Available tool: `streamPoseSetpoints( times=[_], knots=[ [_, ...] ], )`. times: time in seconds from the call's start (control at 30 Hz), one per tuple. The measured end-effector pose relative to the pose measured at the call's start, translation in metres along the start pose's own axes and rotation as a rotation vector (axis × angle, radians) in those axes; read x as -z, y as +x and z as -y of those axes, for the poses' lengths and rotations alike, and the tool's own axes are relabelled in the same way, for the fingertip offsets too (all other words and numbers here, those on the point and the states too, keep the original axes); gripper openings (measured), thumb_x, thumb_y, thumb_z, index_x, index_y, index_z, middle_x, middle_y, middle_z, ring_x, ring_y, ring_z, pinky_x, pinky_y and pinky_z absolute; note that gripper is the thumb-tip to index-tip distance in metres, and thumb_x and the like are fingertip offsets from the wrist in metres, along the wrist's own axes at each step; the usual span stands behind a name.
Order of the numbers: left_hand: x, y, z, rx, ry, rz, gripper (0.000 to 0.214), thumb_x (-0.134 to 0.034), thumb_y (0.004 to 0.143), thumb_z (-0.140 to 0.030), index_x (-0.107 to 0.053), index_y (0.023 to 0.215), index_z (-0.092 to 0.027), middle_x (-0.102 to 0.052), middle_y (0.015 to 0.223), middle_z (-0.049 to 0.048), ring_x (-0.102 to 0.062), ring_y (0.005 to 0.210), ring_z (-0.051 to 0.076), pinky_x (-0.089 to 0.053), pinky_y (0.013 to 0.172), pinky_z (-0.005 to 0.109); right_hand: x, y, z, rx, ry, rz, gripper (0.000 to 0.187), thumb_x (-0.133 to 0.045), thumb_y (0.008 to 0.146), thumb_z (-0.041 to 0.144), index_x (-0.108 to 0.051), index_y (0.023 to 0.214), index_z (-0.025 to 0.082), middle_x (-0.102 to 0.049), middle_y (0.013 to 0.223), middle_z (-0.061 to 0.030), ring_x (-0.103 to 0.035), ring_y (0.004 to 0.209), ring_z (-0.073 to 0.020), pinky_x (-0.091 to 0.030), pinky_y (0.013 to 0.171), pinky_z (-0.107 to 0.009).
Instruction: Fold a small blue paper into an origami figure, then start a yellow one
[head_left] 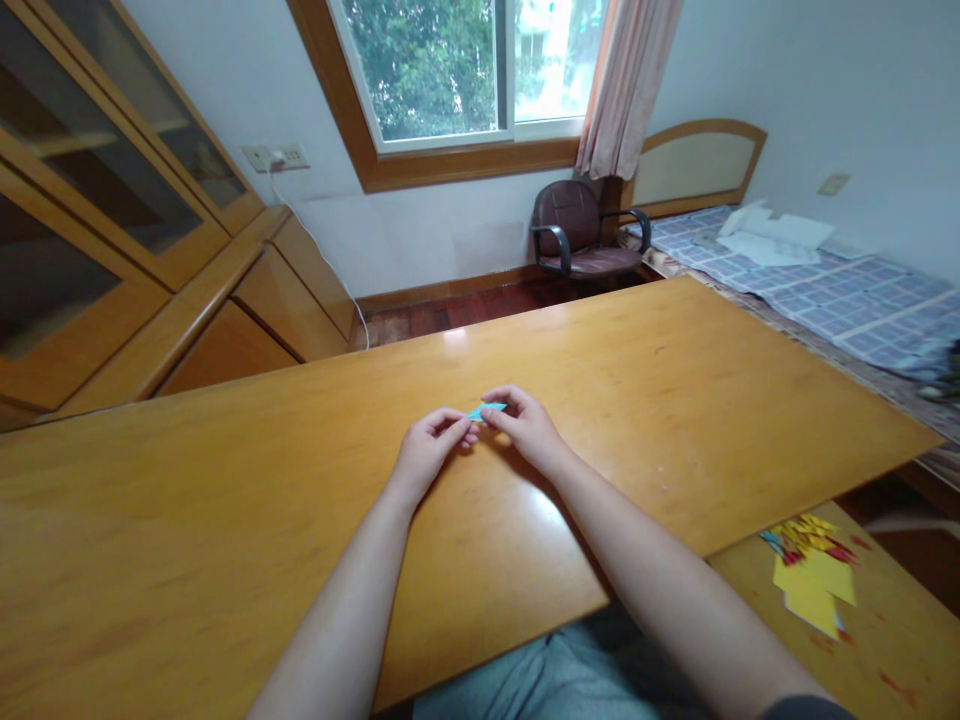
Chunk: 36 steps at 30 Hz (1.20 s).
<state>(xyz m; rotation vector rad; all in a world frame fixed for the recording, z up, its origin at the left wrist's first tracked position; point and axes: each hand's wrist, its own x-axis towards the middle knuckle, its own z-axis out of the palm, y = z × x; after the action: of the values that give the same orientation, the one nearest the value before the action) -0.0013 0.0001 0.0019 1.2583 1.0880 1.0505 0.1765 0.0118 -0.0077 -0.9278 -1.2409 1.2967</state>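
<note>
A small piece of folded light-blue paper (pixel 488 410) is held between my two hands, over the middle of the wooden table (pixel 300 520). My left hand (pixel 435 446) pinches its left end between thumb and fingers. Around the right part, the thumb and forefinger of my right hand (pixel 527 425) are closed. Fingers cover some of the paper, so its full folded shape cannot be made out.
To the lower right, a lower wooden surface (pixel 892 620) bears yellow paper sheets (pixel 814 580) and a heap of small folded yellow, red and blue pieces (pixel 810 538). Beyond the table stand an office chair (pixel 574 230), a bed (pixel 825 280) and a cabinet (pixel 217 300).
</note>
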Motion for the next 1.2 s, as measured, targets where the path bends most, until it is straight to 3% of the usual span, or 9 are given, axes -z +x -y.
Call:
streamPoseSetpoints(
  times=[0.73,1.2],
  knots=[
    [-0.0024,-0.0021,-0.0046,-0.017,0.067,-0.007,0.033,-0.074,0.075,-0.047,-0.068,0.079,-0.015,-0.070,0.073,0.0044,-0.063,0.065,0.015,-0.052,0.065,0.026,-0.0014,-0.0012,-0.0027,-0.012,-0.006,0.053,0.028,-0.073,0.076,0.033,-0.064,0.100,0.020,-0.065,0.085,0.0004,-0.060,0.076,-0.0145,-0.047,0.076,-0.029],
    [-0.0020,-0.0035,-0.0041,-0.039,0.113,-0.068,0.035,-0.074,0.075,-0.049,-0.068,0.077,-0.015,-0.070,0.071,0.0049,-0.064,0.064,0.016,-0.053,0.065,0.027,-0.0019,0.0004,0.0000,-0.021,0.059,0.013,0.038,-0.077,0.071,0.034,-0.062,0.104,0.021,-0.064,0.079,0.0025,-0.059,0.071,-0.0131,-0.046,0.072,-0.027]
  ],
)
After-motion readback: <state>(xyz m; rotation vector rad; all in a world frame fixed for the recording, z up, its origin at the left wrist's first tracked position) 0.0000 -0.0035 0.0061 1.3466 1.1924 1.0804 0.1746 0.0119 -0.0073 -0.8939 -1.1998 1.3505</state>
